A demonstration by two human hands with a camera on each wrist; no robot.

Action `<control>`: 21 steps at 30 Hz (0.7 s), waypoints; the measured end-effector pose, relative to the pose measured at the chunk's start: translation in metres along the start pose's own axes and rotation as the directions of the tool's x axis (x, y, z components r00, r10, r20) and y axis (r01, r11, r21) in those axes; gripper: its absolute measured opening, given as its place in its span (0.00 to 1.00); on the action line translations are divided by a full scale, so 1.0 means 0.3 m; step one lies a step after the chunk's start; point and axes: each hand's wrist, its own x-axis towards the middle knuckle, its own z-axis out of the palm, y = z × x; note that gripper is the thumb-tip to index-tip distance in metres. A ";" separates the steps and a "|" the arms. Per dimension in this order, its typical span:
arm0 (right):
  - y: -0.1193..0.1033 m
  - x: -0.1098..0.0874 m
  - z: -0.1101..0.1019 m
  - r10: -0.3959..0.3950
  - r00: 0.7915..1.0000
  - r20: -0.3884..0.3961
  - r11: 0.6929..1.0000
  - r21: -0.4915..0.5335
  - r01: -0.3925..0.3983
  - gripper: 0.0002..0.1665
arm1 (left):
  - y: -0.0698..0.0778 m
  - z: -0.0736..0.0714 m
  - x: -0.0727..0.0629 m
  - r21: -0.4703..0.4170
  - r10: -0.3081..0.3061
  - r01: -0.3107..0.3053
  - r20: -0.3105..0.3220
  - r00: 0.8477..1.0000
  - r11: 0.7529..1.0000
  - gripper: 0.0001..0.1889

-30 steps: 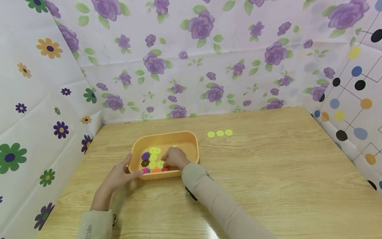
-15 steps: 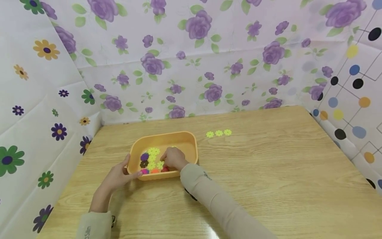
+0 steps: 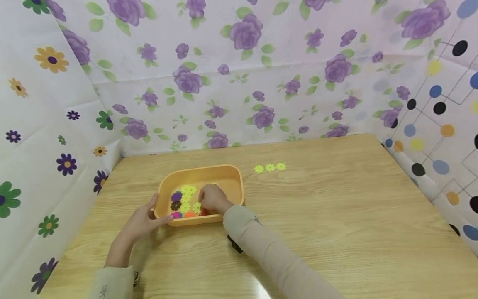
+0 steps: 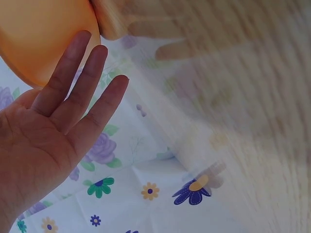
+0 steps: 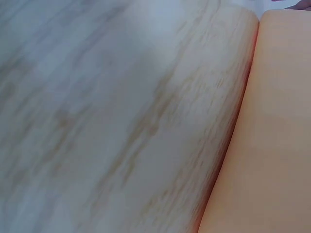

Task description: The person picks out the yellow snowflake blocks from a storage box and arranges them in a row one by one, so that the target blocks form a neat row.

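Two arms [image 3: 278,255]: stretched forward
Left hand [image 3: 139,222]: fingers spread, fairly straight, touching tray [image 3: 233,187]
Right hand [image 3: 214,197]: dips into tray, can't tell grip

- A counter [image 3: 336,216] with pale wood grain; its far edge runs along the foot of the back sheet.
- The back sheet [image 3: 220,93], whitish, printed with purple roses and green leaves, a long crease crossing it sideways.
- The left sheet [image 3: 33,166], white and wrinkled, with green, purple and orange flowers.
- The right sheet [image 3: 425,124], white, with black, blue, yellow and orange dots, some joined by thin lines.
- A bright patch of glare [image 3: 261,290] at the bottom of the head view.
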 end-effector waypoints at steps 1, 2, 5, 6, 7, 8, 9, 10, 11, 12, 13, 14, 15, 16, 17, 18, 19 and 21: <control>-0.001 -0.002 -0.001 -0.016 1.000 0.003 1.000 0.019 0.016 0.06 | 0.001 -0.002 -0.001 0.007 0.004 -0.004 0.000 1.000 1.000 0.52; -0.001 -0.004 -0.002 -0.032 0.999 0.006 0.999 0.039 0.031 0.06 | 0.000 -0.003 -0.002 0.015 0.005 -0.004 -0.002 1.000 1.000 0.52; 0.007 -0.005 -0.007 -0.058 0.998 0.003 0.994 0.097 0.057 0.05 | 0.003 0.000 0.003 0.020 0.011 -0.011 -0.001 1.000 1.000 0.52; 0.012 -0.005 -0.009 -0.060 0.998 -0.004 0.993 0.106 0.060 0.05 | 0.005 0.004 0.007 0.018 0.015 -0.015 0.002 1.000 1.000 0.52; 0.013 -0.003 -0.009 -0.063 0.998 -0.011 0.991 0.115 0.064 0.05 | 0.004 0.003 0.008 0.017 0.018 -0.018 0.004 1.000 1.000 0.52; 0.015 -0.001 -0.008 -0.062 0.998 -0.016 0.990 0.128 0.063 0.05 | 0.004 0.004 0.009 0.014 0.017 -0.017 0.005 1.000 1.000 0.52; 0.017 0.001 -0.009 -0.064 0.998 -0.021 0.989 0.136 0.066 0.04 | 0.004 0.004 0.010 0.007 0.019 -0.019 0.006 1.000 1.000 0.52; 0.018 0.002 -0.010 -0.064 0.998 -0.024 0.987 0.147 0.067 0.03 | 0.005 0.005 0.011 0.000 0.019 -0.019 0.007 1.000 1.000 0.51; 0.019 0.002 -0.012 -0.064 0.998 -0.025 0.985 0.158 0.067 0.03 | 0.005 0.006 0.011 -0.004 0.018 -0.018 0.006 1.000 1.000 0.51; 0.021 0.002 -0.012 -0.061 0.998 -0.025 0.984 0.168 0.064 0.03 | 0.006 0.006 0.011 -0.004 0.018 -0.017 0.006 1.000 1.000 0.51; 0.021 0.001 -0.013 -0.056 0.998 -0.023 0.982 0.181 0.059 0.02 | 0.007 0.007 0.011 -0.009 0.018 -0.018 0.007 1.000 1.000 0.51; 0.021 0.000 -0.014 -0.054 0.998 -0.020 0.980 0.192 0.057 0.02 | 0.008 0.007 0.011 -0.011 0.018 -0.018 0.009 1.000 1.000 0.51; 0.020 -0.002 -0.016 -0.055 0.998 -0.019 0.978 0.200 0.058 0.02 | 0.009 0.007 0.010 -0.013 0.017 -0.017 0.010 1.000 1.000 0.51; 0.019 -0.003 -0.017 -0.055 0.998 -0.014 0.975 0.214 0.057 0.01 | 0.010 0.006 0.009 -0.011 0.016 -0.016 0.011 1.000 1.000 0.51; 0.018 -0.005 -0.018 -0.057 0.998 -0.008 0.972 0.227 0.058 0.01 | 0.011 0.005 0.008 -0.010 0.014 -0.014 0.012 1.000 1.000 0.51; 0.016 -0.007 -0.020 -0.061 0.998 -0.003 0.969 0.238 0.060 0.02 | 0.012 0.004 0.007 -0.010 0.011 -0.011 0.014 1.000 1.000 0.51; 0.013 -0.008 -0.023 -0.069 0.998 0.000 0.967 0.247 0.067 0.02 | 0.012 0.003 0.006 -0.012 0.008 -0.008 0.016 1.000 1.000 0.51; 0.008 -0.010 -0.030 -0.087 0.996 0.006 0.961 0.262 0.082 0.02 | 0.012 0.000 0.005 -0.007 0.004 -0.004 0.016 1.000 1.000 0.51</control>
